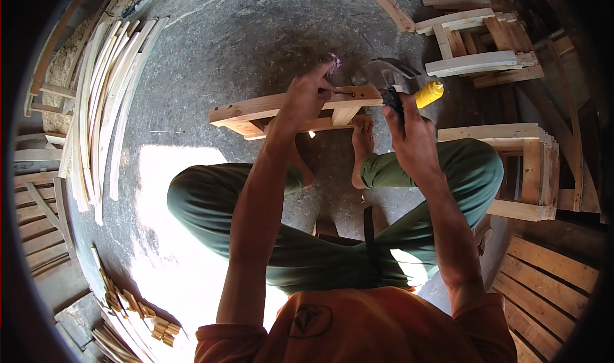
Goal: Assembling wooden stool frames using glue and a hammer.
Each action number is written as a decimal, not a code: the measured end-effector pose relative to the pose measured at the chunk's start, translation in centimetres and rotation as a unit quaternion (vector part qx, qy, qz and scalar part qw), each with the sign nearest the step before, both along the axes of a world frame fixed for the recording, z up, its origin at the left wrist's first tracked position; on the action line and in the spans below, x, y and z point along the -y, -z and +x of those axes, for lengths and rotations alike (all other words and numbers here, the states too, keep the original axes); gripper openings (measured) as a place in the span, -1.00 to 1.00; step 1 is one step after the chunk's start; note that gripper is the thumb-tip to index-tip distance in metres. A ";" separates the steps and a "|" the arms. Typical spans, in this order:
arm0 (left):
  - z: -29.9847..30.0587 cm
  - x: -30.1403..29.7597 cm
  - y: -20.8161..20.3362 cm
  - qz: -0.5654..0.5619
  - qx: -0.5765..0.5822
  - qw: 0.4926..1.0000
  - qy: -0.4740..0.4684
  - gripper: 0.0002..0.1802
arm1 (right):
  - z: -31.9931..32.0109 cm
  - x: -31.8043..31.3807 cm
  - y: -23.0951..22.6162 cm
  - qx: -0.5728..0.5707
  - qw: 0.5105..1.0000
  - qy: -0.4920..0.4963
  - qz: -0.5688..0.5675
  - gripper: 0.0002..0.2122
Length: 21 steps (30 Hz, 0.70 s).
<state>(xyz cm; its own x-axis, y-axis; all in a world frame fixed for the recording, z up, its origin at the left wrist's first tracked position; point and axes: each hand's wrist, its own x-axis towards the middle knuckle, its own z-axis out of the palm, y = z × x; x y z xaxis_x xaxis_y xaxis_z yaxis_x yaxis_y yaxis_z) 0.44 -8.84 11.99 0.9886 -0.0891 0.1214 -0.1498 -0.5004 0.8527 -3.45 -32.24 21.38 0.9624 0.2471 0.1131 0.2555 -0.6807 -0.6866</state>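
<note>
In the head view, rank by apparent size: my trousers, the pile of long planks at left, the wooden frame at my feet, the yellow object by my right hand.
Largest to smallest:
1. Trousers
2. Plank pile
3. Frame
4. Yellow object

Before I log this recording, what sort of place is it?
Probably a woodworking workshop: long pale wooden strips lie together on the left, stacked wooden frames stand on the right, and a single timber frame is being handled mid-view.
</note>
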 end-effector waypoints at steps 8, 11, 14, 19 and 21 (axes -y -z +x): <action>0.1 -0.2 1.1 -0.003 0.011 1.000 -0.009 -0.31 | 0.0 0.6 3.8 0.048 0.997 -0.040 -0.050 -0.74; 0.2 -0.1 1.1 -0.005 0.020 1.000 -0.013 -0.30 | 0.0 0.8 4.9 0.041 0.997 -0.043 -0.048 -0.74; 0.2 0.0 0.9 -0.014 0.018 1.000 -0.016 -0.29 | 0.1 0.3 5.3 0.064 0.996 -0.035 -0.051 -0.72; 0.2 0.1 0.7 0.005 0.022 1.000 -0.022 -0.30 | -0.1 -0.4 2.4 0.062 0.996 -0.041 -0.056 -0.70; 0.3 0.1 0.8 0.015 0.019 0.999 -0.024 -0.31 | -0.6 -0.5 0.9 0.098 0.995 -0.013 0.000 -0.71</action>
